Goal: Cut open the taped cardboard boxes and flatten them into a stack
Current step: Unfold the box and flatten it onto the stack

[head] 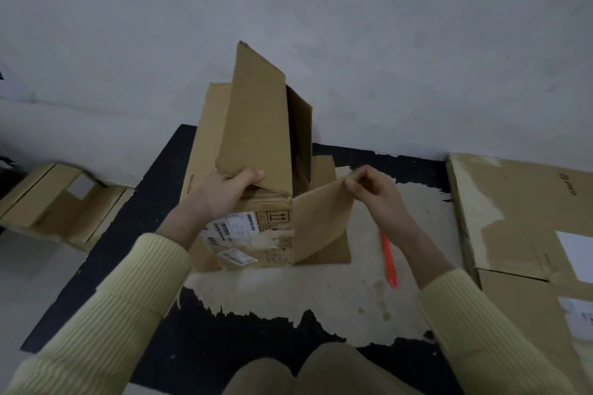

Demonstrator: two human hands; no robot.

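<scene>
Grey plaster wall (321,9) across 12 o'clock; black floor mat (160,189) below, worn to a tan patch (288,298) from centre toward 5 o'clock. Head view, sole view.

Cardboard box (247,250) at centre of frame, standing on the mat, top opened. Brown corrugated board, creased and scuffed. Near face carrying white shipping labels (236,228) with barcodes, printed handling symbols (279,217) and a torn strip (272,239) of peeled surface paper. Tall flap (256,125) raised toward 12 o'clock, top corner dented. Second flap (321,221) swung outward toward 3 o'clock.

Left hand (224,192) at 9 o'clock of the box, gripping the lower edge of the tall flap, thumb over the near side, fingers hidden behind. Right hand (375,192) at 3 o'clock, pinching the top corner of the second flap between thumb and fingertips. Pale yellow ribbed sleeves (144,282) on both arms.

Orange cutter (389,261) flat on the tan patch at 4 o'clock, just beside the right forearm, held by neither hand. Flattened cardboard (519,218) lying at 3 o'clock of frame. Smaller box (54,202) at 9 o'clock, by the mat's edge.
</scene>
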